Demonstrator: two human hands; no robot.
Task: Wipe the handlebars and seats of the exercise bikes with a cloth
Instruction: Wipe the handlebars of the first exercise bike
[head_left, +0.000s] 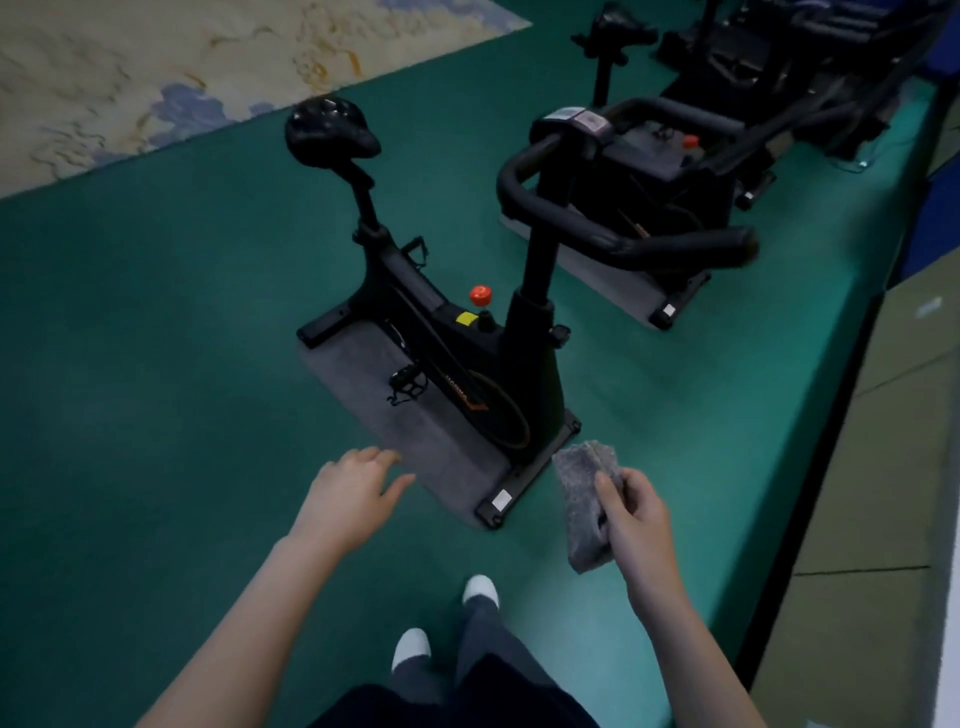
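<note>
The folded grey cloth (584, 499) is up in the air at the near right, pinched between the thumb and curled fingers of the right hand (636, 525), and it touches no part of any machine. The left hand (350, 499) reaches forward at near centre with fingers spread loosely, holding nothing. Just beyond both hands stands the nearest exercise bike (467, 353) on a grey mat (363, 374). Its black seat (330, 130) is at the far left and its looping handlebars (675, 249) are out to the right, above a red knob (480, 295). A second bike (649, 171) stands farther off on the right. The saddle (618, 26) beyond it probably belongs to it, though the dim, blurred far corner makes that hard to confirm. All of this sits on a green floor (156, 338), with a patterned rug (156, 62) at the far left. As for progress, I judge the wiping of the nearest bike is not under way, since the cloth is well apart from both seat and handlebars. No surface shows whether it has been cleaned, so at least this bike and the second one appear to be left.
</note>
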